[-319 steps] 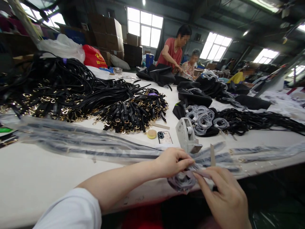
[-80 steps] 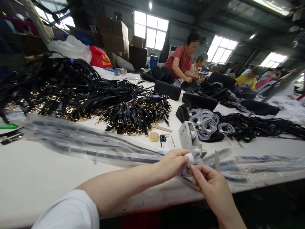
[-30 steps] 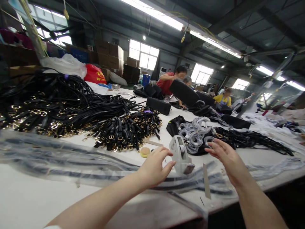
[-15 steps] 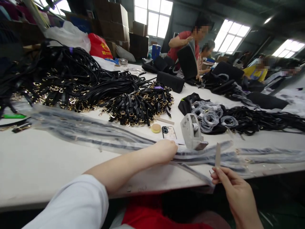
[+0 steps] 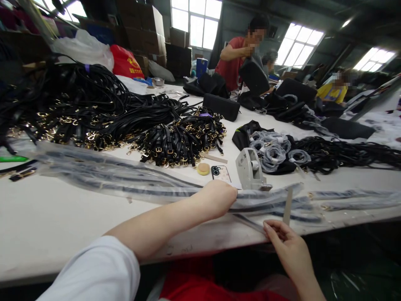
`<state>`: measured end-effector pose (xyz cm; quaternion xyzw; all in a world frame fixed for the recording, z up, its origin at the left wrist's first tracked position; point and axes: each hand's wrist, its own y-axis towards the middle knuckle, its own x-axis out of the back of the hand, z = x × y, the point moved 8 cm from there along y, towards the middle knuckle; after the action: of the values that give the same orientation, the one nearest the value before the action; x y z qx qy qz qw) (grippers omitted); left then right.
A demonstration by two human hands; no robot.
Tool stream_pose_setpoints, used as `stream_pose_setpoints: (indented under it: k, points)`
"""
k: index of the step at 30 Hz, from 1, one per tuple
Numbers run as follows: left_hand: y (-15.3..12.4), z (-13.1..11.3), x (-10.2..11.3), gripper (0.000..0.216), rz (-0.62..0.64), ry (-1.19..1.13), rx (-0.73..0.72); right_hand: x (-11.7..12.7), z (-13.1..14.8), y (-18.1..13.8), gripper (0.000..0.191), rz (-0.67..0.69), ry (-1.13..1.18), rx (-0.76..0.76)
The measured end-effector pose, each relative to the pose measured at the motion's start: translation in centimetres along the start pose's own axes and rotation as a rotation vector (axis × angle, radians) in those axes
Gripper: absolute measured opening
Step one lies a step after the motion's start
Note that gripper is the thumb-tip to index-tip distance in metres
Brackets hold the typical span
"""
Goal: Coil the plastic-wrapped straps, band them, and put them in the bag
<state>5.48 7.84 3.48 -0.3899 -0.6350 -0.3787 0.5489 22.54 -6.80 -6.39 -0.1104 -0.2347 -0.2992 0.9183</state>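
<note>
My left hand (image 5: 221, 198) is closed in a fist over the plastic-wrapped straps, its fingertips turned out of sight. From beneath it a thin strap in clear plastic (image 5: 247, 221) runs down toward the table edge. My right hand (image 5: 285, 240) pinches the end of that strap between thumb and finger. A flat, pale, blade-like strip (image 5: 287, 207) sticks up from behind the right hand's fingers. More plastic-sleeved black straps (image 5: 138, 188) lie lengthwise along the table under my left forearm. Just beyond my left hand stands a white tape dispenser (image 5: 249, 169).
Black straps with gold buckles (image 5: 169, 146) are heaped at left and centre. A phone (image 5: 221, 173) and a yellow tape roll (image 5: 203, 168) lie nearby. Coiled wrapped straps (image 5: 272, 150) sit to the right. Across the table (image 5: 62, 234), a person in red (image 5: 232, 58) handles a black bag (image 5: 253, 75).
My right hand has shifted left and now pinches the strap's end, with the pale strip still in its fingers. My left hand has barely moved. The co-worker has lifted and tilted the bag.
</note>
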Motion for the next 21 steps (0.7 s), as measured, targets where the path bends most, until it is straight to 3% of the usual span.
stream_pose_setpoints:
  k: [6, 10, 13, 16, 18, 21]
  points:
    - [0.3, 1.2, 0.1, 0.017, -0.034, -0.007, 0.052, 4.5, -0.6, 1.2, 0.047, -0.288, -0.183, -0.049]
    - [-0.4, 3.1, 3.1, 0.023, -0.202, -0.147, 0.229, 6.3, -1.5, 2.0, 0.050, -0.371, -0.249, -0.095]
    - [-1.3, 3.1, 4.8, 0.029, -0.312, -0.600, 0.234, 4.8, -1.5, 1.4, 0.053, -0.258, -0.011, -0.099]
    - [-1.7, 0.4, 4.0, 0.029, -0.187, -1.060, 0.104, 1.1, 1.3, -0.3, 0.054, 0.037, 0.403, -0.043]
    - [-2.2, -2.4, 3.2, 0.025, -0.060, -1.098, -0.038, -0.2, 4.0, -1.7, 0.055, 0.166, 0.647, -0.008]
    - [-3.5, -6.5, 2.5, 0.026, 0.090, -0.895, -0.315, 0.5, 6.9, -3.5, 0.043, 0.193, 0.768, -0.030]
